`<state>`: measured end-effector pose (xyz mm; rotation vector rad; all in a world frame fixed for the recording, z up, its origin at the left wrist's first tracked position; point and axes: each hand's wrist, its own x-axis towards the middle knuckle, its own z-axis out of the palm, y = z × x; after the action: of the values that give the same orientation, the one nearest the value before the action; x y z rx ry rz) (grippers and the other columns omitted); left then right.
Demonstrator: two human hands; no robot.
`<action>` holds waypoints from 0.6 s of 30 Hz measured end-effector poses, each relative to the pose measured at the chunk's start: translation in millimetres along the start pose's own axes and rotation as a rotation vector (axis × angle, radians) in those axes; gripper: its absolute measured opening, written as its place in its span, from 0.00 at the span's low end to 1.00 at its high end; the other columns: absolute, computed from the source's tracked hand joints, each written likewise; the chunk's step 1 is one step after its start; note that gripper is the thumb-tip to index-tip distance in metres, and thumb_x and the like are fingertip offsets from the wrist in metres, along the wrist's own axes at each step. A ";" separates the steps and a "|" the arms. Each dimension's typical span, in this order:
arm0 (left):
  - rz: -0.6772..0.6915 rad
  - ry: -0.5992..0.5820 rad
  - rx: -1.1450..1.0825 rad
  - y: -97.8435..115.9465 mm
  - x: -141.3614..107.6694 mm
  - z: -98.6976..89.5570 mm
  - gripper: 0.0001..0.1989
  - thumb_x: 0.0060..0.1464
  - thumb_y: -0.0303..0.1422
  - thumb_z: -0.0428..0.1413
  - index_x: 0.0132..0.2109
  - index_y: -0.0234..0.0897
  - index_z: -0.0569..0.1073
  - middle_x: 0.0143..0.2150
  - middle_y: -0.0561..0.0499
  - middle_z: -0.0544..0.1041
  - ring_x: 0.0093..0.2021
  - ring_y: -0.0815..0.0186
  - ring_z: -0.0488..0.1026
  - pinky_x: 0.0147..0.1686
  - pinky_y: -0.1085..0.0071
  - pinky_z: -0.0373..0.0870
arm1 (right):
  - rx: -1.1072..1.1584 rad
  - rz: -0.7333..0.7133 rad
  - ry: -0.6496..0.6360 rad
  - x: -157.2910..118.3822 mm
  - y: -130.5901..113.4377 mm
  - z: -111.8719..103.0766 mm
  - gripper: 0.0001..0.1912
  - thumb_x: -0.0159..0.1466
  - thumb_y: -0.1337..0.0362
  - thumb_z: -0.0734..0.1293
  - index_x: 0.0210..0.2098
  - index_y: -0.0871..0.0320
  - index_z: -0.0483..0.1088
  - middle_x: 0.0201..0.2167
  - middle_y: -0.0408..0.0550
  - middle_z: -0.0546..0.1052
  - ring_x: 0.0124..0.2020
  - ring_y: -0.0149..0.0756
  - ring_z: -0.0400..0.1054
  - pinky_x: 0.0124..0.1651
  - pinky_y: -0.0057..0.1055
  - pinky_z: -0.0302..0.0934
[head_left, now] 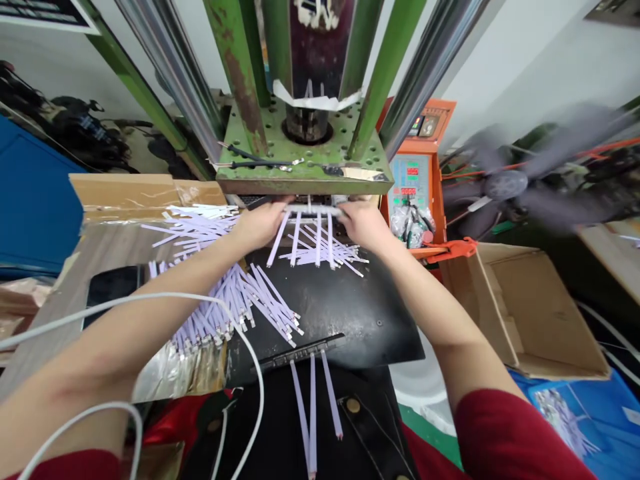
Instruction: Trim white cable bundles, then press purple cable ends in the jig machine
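Observation:
A light grey bar [311,209] lies level under the front edge of the green press plate [305,181]. Several flat lilac cable strips [331,241] hang from it towards me. My left hand [264,221] is closed on the bar's left end, its fingertips partly hidden below the plate. At the opposite end, my right hand [363,223] grips the bar. Loose lilac strips [320,253] lie just below it on the black work surface [350,313]. Nearer my body rests a dark slotted bar [307,352] with three lilac strips [313,413] in it.
A large heap of lilac strips [220,307] covers the left side, beside a dark phone [114,288]. On the right stand an orange control box [413,180], a blurred fan [505,185] and a cardboard box [530,307]. A white cable [225,307] loops across the front.

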<state>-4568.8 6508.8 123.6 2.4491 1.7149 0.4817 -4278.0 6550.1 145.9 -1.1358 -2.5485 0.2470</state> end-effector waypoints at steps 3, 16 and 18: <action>0.182 -0.088 -0.088 44.1 -33.9 1.8 0.18 0.66 0.31 0.48 0.59 0.38 0.73 0.46 0.43 0.76 0.49 0.55 0.73 0.53 0.60 0.69 | 0.156 -0.169 0.042 -57.0 -31.6 -27.1 0.26 0.67 0.48 0.67 0.56 0.59 0.71 0.48 0.59 0.78 0.49 0.51 0.73 0.54 0.46 0.68; 0.249 -0.354 -0.062 124.9 -96.1 16.3 0.14 0.67 0.30 0.52 0.56 0.40 0.75 0.39 0.49 0.76 0.42 0.60 0.75 0.47 0.67 0.70 | 0.077 -0.117 0.615 -113.8 -72.8 -56.5 0.22 0.77 0.59 0.50 0.38 0.55 0.72 0.32 0.51 0.78 0.34 0.38 0.73 0.40 0.35 0.64; 0.218 -0.358 -0.031 127.0 -100.1 16.5 0.14 0.67 0.30 0.52 0.57 0.39 0.73 0.42 0.48 0.78 0.45 0.59 0.75 0.50 0.65 0.70 | -0.017 -0.024 0.200 -86.6 -73.5 -60.1 0.19 0.76 0.56 0.55 0.40 0.58 0.74 0.35 0.53 0.78 0.37 0.41 0.74 0.41 0.35 0.64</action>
<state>-4480.9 6372.1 123.2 2.5221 1.3008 0.0768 -4252.1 6437.8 202.8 -1.0775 -2.3910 0.1011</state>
